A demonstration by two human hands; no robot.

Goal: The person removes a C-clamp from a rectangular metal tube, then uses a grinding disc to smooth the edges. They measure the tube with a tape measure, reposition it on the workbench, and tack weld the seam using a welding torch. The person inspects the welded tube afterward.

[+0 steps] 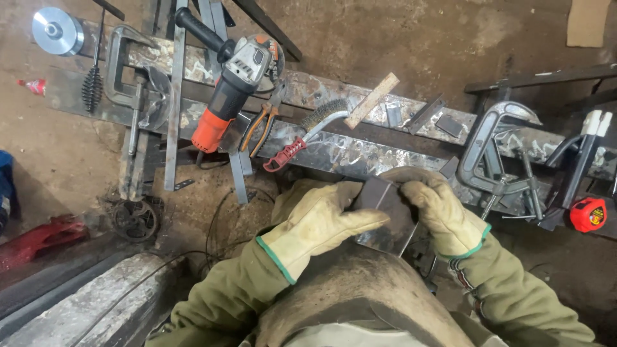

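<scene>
Both hands wear thick yellow leather gloves with green cuffs. My left hand [318, 222] and my right hand [440, 209] grip a dark square metal piece [385, 212] between them, just above my knee. My left thumb lies across its near face; my right fingers curl over its top edge. The piece sits close against the front of a long spattered steel beam [360, 151].
On the beam lie an orange-and-grey angle grinder [231, 83], orange pliers [260, 125], a red-handled wire brush [308, 132], a wooden stick [371, 99], two C-clamps [491, 151] [128, 77] and a red tape measure [588, 214]. A grinding disc [56, 30] lies far left.
</scene>
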